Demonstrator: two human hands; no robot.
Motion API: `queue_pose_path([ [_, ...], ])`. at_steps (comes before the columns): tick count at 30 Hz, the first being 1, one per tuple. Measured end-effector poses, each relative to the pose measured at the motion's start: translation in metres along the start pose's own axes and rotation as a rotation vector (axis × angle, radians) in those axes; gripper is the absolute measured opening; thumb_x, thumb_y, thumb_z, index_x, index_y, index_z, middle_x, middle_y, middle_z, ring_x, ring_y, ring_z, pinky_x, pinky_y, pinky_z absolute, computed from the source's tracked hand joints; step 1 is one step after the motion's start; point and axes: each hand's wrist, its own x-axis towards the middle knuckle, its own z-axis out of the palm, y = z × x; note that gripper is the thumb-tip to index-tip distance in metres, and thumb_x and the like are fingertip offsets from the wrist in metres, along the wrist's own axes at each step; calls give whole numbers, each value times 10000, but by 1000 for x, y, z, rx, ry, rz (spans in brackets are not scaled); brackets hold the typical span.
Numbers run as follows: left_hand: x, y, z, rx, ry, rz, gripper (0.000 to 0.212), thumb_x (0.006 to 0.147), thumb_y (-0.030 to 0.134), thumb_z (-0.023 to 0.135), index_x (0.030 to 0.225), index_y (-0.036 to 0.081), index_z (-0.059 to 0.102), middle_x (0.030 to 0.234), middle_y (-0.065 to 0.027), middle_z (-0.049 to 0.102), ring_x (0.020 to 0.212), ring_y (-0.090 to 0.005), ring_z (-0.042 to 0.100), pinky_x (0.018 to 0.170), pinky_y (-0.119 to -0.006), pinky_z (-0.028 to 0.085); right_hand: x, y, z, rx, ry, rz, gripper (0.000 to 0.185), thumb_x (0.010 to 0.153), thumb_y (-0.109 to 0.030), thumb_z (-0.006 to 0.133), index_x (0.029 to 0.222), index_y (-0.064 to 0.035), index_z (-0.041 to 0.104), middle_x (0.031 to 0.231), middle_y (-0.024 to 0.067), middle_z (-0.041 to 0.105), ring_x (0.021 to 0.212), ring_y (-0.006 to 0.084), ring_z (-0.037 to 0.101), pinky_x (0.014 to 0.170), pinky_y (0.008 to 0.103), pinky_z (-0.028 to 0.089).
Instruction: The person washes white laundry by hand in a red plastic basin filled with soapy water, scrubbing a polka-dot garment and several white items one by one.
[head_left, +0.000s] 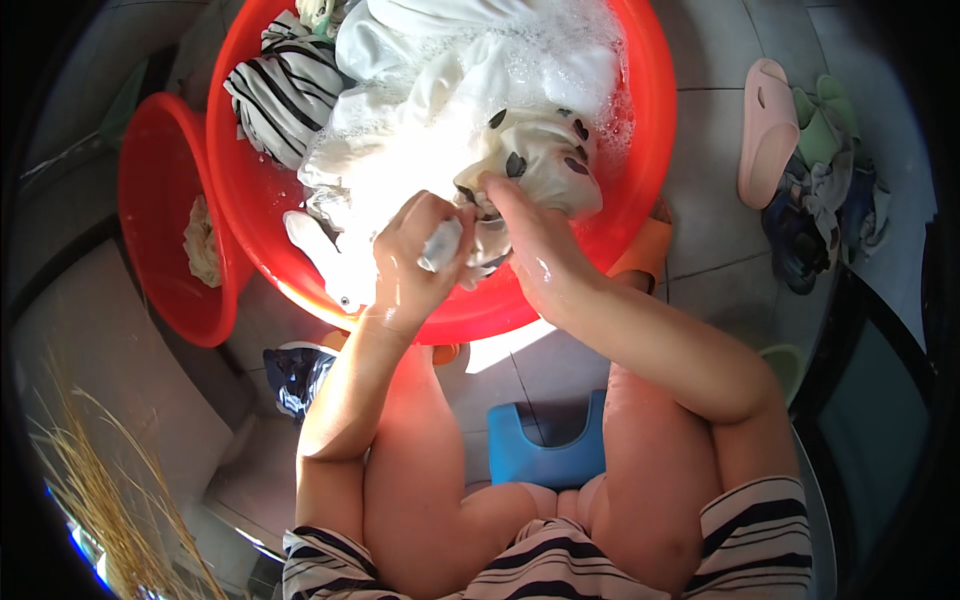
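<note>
Over the near side of a large red plastic basin (652, 135), my left hand (420, 251) is closed in a fist on wet white cloth, a bit of which pokes out at the fist. My right hand (529, 236) grips the same bunch beside it, a white cloth with dark heart-shaped prints (551, 161). Its fingertips are partly hidden by the cloth. White garments (465, 75) lie in sudsy water behind the hands. A black-and-white striped cloth (289, 97) rests at the basin's left. Strong sunlight washes out the cloth left of centre.
A smaller red bucket (169, 225) with a cream cloth (202, 244) inside stands left. Pink slippers (766, 135), green slippers (817, 127) and dark shoes (795, 236) are on the tiles at right. A blue plastic stool (544, 461) is between my legs. Dry straw bristles (105, 487) rise at lower left.
</note>
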Motion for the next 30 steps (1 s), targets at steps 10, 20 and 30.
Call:
queue_pose_path([
  [10, -14, -35, 14, 105, -122, -17, 685, 665, 109, 797, 1296, 180, 540, 1235, -195, 432, 1064, -338, 511, 879, -417, 465, 2, -12, -52, -1257, 103, -999, 508, 817, -164, 652, 1290, -113, 472, 1214, 221, 456, 1112, 399, 443, 995, 443, 353],
  [20, 23, -119, 37, 392, -114, 148, 516, 798, 169, 679, 1273, 63, 507, 1088, -136, 573, 917, -238, 589, 735, -337, 493, 112, 31, -46, -1338, 7, -223, 573, 835, -259, 643, 1338, -91, 428, 1119, 220, 545, 890, 359, 597, 796, 416, 473],
  [30, -8, 3, 14, -629, -190, -644, 473, 765, 50, 708, 1198, 19, 521, 912, -63, 619, 745, -109, 591, 576, -234, 467, 77, 8, -18, 233, -423, 150, 305, 869, -261, 606, 1089, -54, 560, 954, 56, 620, 766, 189, 617, 653, 319, 510],
])
